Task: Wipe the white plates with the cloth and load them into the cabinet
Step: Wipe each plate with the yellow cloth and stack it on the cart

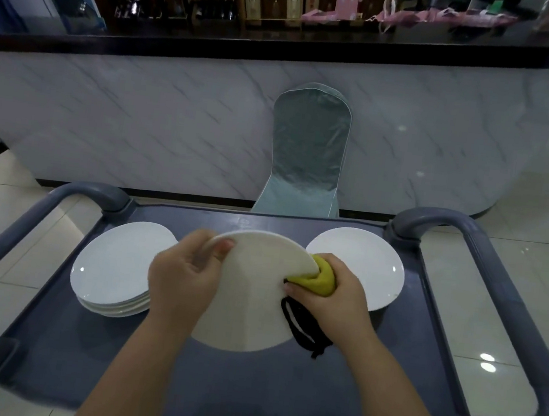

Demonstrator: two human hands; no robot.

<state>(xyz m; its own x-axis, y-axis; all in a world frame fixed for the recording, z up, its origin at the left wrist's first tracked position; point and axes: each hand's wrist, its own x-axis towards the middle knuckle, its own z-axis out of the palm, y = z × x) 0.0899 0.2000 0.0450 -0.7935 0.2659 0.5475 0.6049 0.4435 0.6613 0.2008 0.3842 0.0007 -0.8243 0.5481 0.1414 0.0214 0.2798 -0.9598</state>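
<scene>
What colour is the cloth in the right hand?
Yellow: the bunched soft cloth in the right hand, clearest in the head view.

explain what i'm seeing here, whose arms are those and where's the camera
No machine here: these are a person's two bare arms, filmed by one wide camera worn on the head, looking forward and down. The left hand grips the rim of a tilted plate. The right hand presses a yellow cloth against that plate's right edge. Below is a dark blue cart with handles at both sides. On it lie a stack of plates at left, a second plate at right, and a black cord partly under the held plate. Behind stands a covered chair.
</scene>
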